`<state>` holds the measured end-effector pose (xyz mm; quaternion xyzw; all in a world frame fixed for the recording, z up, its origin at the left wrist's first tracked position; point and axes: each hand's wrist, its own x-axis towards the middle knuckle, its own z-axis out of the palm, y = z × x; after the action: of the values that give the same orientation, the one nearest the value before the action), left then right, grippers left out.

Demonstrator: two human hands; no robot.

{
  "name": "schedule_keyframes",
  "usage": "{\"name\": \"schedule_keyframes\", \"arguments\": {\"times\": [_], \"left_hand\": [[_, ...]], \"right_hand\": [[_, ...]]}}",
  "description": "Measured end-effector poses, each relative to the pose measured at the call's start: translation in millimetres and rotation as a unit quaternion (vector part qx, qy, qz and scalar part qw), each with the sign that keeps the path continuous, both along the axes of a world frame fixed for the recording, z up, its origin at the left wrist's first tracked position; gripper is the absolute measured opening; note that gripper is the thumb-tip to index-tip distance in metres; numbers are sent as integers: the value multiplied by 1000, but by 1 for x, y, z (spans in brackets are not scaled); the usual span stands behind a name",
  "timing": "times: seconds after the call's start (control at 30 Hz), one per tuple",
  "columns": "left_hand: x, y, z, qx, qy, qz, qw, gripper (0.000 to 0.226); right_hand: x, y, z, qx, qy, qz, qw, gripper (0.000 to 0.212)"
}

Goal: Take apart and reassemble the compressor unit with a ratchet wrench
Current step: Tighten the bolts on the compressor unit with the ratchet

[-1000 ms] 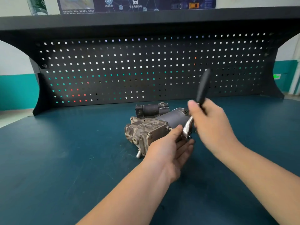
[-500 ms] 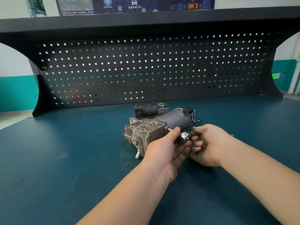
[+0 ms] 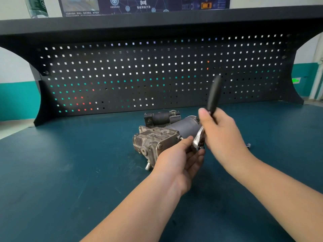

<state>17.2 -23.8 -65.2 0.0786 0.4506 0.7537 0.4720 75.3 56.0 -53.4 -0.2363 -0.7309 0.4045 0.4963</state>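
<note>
Chrome ratchet wrench sitting in my right hand, fingers wrapping shank, black handle pointing up toward pegboard, kinda blurry. My left hand cupping wrench head from below, thumb on top, fingers curling under it right at compressor unit. Compressor lying on its side, mid teal bench mat. Small loose socket-ish bit lying right of my wrist.

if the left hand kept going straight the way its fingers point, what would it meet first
Probably the ratchet wrench: the left hand points up and right, its fingertips already at the chrome head beside the compressor unit. Depth is unclear.
</note>
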Motion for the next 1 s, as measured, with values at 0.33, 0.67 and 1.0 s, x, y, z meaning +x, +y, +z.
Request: {"name": "schedule_keyframes", "arguments": {"times": [0.33, 0.67, 1.0], "left_hand": [[-1, 2, -2, -3, -1, -5, 1000, 16], [-2, 1, -1, 8, 1, -16, 1000, 18], [0, 3, -4, 9, -29, -2, 1000, 12]], "right_hand": [[-6, 11, -6, -376, 116, 91, 915, 37], [4, -6, 0, 191, -36, 34, 980, 25], [-3, 18, -5, -449, 76, 118, 882, 33]]}}
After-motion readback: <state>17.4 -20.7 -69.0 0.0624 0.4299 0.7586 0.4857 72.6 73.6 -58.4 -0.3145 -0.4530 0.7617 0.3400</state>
